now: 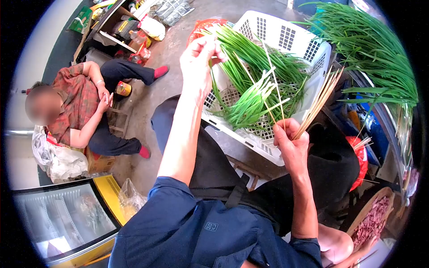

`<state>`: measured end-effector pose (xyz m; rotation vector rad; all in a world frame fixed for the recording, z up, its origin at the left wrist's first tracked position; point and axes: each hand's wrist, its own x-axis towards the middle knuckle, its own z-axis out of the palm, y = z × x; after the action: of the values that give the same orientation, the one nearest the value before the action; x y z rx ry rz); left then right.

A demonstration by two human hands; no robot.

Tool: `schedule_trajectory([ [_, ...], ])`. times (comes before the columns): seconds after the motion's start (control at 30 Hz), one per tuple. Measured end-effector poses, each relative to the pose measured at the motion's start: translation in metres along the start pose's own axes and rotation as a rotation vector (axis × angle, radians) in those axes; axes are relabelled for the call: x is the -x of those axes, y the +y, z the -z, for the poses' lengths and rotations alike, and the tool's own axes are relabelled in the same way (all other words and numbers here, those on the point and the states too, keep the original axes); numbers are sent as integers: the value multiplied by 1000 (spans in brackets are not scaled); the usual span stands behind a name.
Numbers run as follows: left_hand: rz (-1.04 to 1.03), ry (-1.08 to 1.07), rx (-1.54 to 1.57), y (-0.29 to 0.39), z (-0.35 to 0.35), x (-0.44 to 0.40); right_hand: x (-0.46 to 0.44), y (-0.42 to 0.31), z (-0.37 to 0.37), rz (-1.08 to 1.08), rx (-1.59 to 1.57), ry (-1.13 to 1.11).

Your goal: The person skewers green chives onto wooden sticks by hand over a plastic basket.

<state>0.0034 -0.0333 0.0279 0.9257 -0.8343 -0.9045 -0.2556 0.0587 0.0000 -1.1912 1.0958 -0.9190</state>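
Note:
My right hand [292,138] is closed around a bundle of thin bamboo skewers [319,102], which fan out to the upper right. Two more thin sticks slant up and left from its thumb and fingertips across the basket. My left hand [201,51] is raised at the basket's left rim, fingers curled together by the ends of the green chives [254,53]; what they pinch, if anything, is too small to make out. Under the hands stands a white plastic basket [288,38] with a grid floor. A shorter bunch of chives with pale ends [250,105] lies inside it, nearer me.
More long chives [366,49] lie on a surface at the upper right. A round tray of chopped reddish pieces [371,221] is at the lower right. On the left a person [80,102] sits with hands together, above a yellow-framed glass-topped cooler [111,201].

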Motion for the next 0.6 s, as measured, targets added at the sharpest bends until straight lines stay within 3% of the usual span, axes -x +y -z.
schedule_trajectory([
  [0.2, 111, -122, -40, -14, 4, 13, 1, -1, -2, 11, -7, 0],
  [0.3, 182, -69, -51, -16, 3, 15, 1, -2, -1, -11, -5, -18],
  [0.6, 121, -141, 147, -14, -7, 17, 1, -3, -1, -22, -5, -27],
])
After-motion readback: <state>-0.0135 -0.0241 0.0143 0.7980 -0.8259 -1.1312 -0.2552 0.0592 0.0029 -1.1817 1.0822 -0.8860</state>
